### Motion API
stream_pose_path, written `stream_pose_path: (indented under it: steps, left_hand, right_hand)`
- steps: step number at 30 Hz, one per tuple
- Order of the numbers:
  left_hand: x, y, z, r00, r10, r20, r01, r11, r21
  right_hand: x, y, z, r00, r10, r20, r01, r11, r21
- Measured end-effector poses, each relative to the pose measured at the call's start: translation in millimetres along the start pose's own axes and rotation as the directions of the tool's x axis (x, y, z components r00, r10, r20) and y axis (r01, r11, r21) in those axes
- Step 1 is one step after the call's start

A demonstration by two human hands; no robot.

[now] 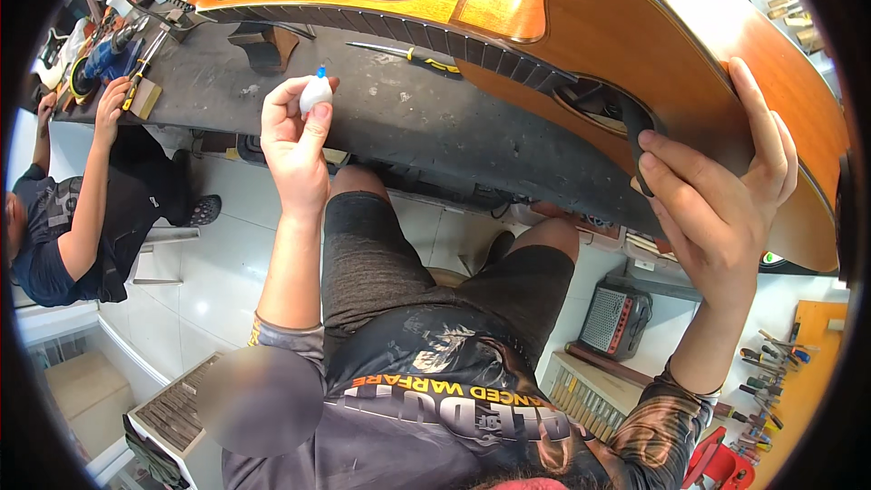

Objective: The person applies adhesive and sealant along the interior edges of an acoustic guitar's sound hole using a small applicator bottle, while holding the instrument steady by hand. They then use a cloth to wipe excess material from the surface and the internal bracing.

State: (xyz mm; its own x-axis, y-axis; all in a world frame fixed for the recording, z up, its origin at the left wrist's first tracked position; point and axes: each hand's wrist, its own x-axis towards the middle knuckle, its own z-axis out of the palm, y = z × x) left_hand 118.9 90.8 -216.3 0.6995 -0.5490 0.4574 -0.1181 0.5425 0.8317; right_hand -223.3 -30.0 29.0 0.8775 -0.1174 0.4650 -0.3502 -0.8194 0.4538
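My left hand (295,141) is closed around a small white squeeze bottle (317,95) with a blue tip, held upright above the dark bench's edge. An orange-wood acoustic guitar (662,32) lies on its side along the bench, its dark fretted neck (408,32) reaching left. My right hand (717,200) is at the guitar's front, index and middle fingertips on a dark curved strip (631,122) beside the soundhole (590,100); its other fingers rest against the body, and the thumb is mostly hidden.
A dark wooden block (263,45) and a yellow-handled tool (426,62) lie on the bench (218,73). A seated co-worker (73,218) handles tools at left. Below are an amplifier (612,322) and a crate (172,399); a tool board (807,327) stands at right.
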Motion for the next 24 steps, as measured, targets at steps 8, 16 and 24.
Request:
stream_pose_path:
  steps: [8,16,24]
  left_hand:
    - [-8.0,-3.8,4.4,0.999,-0.015,0.032,0.013,0.997,0.072]
    - [-9.9,-4.8,0.1,0.999,-0.016,0.051,0.012,0.997,0.075]
    - [-9.4,-3.0,-0.2,0.996,-0.023,0.082,0.015,0.995,0.1]
  right_hand:
    - [-7.2,-6.6,4.6,0.999,-0.024,-0.039,0.022,0.999,-0.031]
    - [-6.8,-10.2,12.6,0.994,-0.058,-0.09,0.047,0.992,-0.121]
    - [-3.3,-10.8,10.5,0.997,-0.04,-0.071,0.029,0.988,-0.151]
